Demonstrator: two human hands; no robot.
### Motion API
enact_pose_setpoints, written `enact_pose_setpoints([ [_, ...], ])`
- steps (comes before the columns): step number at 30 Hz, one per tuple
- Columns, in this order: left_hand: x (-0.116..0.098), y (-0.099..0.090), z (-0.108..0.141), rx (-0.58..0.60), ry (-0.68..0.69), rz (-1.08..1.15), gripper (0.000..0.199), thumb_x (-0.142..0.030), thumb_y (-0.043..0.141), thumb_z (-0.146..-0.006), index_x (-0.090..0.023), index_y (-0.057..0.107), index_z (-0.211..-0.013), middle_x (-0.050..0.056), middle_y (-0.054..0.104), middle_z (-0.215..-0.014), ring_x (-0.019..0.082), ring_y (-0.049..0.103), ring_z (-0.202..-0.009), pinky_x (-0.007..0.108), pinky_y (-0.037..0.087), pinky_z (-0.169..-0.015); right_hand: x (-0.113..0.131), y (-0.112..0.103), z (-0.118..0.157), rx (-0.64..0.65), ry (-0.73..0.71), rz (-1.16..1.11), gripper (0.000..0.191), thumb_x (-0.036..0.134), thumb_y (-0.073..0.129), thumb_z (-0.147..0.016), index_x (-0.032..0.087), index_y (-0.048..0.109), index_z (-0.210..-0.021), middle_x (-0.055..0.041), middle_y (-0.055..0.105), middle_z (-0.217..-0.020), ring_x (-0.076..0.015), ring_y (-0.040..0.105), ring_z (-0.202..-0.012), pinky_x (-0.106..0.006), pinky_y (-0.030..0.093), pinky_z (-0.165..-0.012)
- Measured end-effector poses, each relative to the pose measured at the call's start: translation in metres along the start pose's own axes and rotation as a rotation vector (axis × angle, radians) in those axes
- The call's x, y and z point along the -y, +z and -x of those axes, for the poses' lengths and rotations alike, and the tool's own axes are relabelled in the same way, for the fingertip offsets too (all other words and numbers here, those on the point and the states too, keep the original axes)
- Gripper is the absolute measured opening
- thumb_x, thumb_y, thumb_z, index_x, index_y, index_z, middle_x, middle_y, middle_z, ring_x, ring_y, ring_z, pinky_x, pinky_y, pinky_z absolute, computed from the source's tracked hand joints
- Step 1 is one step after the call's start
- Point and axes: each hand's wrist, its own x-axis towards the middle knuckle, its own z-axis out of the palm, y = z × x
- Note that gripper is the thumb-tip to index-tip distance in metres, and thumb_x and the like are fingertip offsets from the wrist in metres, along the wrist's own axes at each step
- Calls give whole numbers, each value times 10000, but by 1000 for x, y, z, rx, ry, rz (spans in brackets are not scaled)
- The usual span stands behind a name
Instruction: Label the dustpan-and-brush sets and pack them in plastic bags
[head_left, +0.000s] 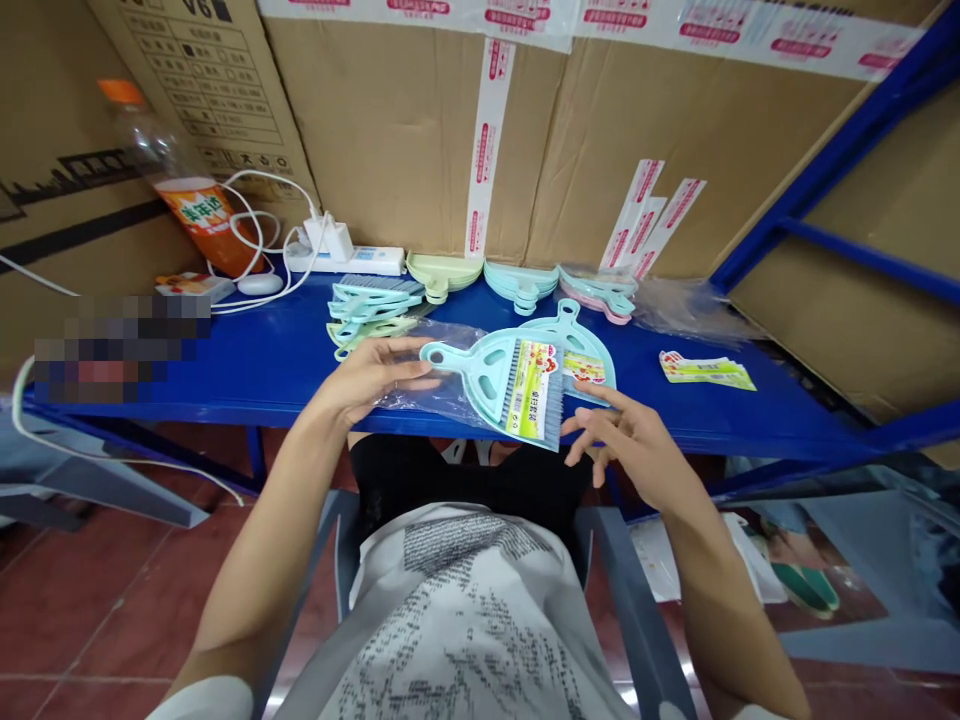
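My left hand (381, 374) pinches the handle end of a light-blue dustpan (487, 385), which lies sideways over the table's front edge. A small brush with grey bristles (553, 405) rests on that pan, and a printed yellow-green label card (531, 390) covers part of it. Clear plastic film (442, 400) spreads beneath the handle. Just right of the bristles, my right hand (622, 430) is open with its fingers apart, and I see nothing in it. Behind the held set lies another light-blue dustpan (568, 312) with a label, partly covered.
Stacked brushes (371, 300), green dustpans (446, 270), blue dustpans (521, 280) and a pink pan (616, 314) line the back of the blue table (780, 410). Label cards (705, 370) lie right. An orange drink bottle (196, 205) and a power strip (379, 260) stand left.
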Motion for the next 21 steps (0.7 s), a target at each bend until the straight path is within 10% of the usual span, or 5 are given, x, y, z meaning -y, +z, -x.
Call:
enact_pose_setpoints([
  [6, -1, -3, 0, 26, 13, -8, 601, -133, 1025, -687, -122, 808, -1248, 101, 834, -1010, 292, 856, -950, 433, 732, -958, 2, 17, -14, 32, 13, -258, 660, 451, 870, -817, 223, 702, -1413, -47, 718, -823, -177, 642, -584, -239, 418, -330],
  [11, -4, -1, 5, 34, 168, -26, 759, -135, 1018, -683, -219, 755, -1390, 127, 708, -1439, 232, 809, -975, 414, 748, -874, 18, 26, -26, 91, -24, -289, 740, 443, 880, -827, 204, 606, -1471, -36, 746, -775, -205, 708, -597, -265, 539, -414],
  [16, -13, 1, 15, -20, 309, -4, 1354, -192, 1031, -695, -376, 237, -1776, 127, 763, -1312, 336, 745, -1234, 418, 708, -923, 29, 33, -36, 119, -112, -348, 789, 461, 965, -762, 146, 632, -1404, -34, 764, -758, -167, 668, -533, -250, 533, -419],
  [21, -24, -9, 19, -154, 361, 141, 1148, -313, 949, -829, -347, 254, -1741, 127, 797, -1270, 283, 785, -1104, 477, 689, -955, 27, 49, -45, 91, -146, -437, 746, 440, 1014, -702, 171, 682, -1314, -27, 783, -813, -148, 657, -562, -267, 582, -454],
])
